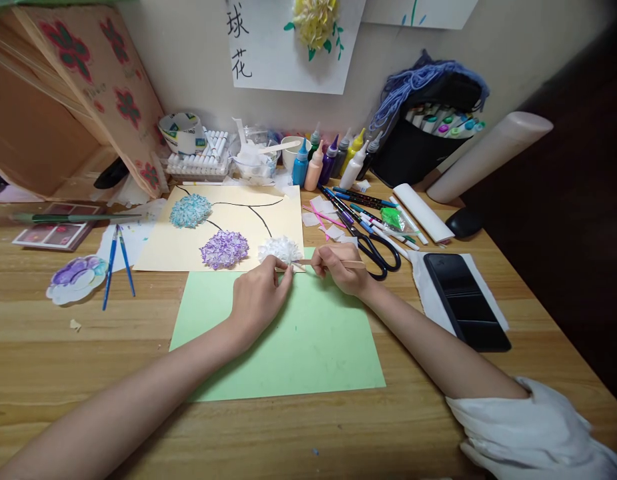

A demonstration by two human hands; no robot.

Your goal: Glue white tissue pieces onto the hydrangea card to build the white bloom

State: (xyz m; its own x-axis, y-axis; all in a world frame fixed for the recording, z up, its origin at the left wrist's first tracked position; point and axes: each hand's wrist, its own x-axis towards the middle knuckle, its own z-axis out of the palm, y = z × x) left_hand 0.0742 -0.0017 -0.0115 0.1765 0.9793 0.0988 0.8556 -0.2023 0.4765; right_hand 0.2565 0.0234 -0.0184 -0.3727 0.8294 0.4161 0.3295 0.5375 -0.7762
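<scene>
From my end: left hand [261,293] has thumb and forefinger pressed together on a small white paper bit [297,267], right at the tip of the wooden stick [355,264]. Right hand [341,268] pinches that stick pen-style, fingers closed around it, with the butt end poking out to the far side of the grip. I read the low, near-level stick angle as letting the tip meet the left fingertips while both wrists rest on the green sheet [288,353], which sits under the grip like a work mat. White tissue flower [279,248] is just beyond the pinch, on the near edge of the cream sheet [238,230]. Purple flower [224,249] and blue flower [190,210] lie further out on the left-hand side. Scissors [375,253] are just past the right hand. The cut paper squares [318,207] behind them are probably parked there for short reach. Paint bottles [328,160] are well back, against the wall.
</scene>
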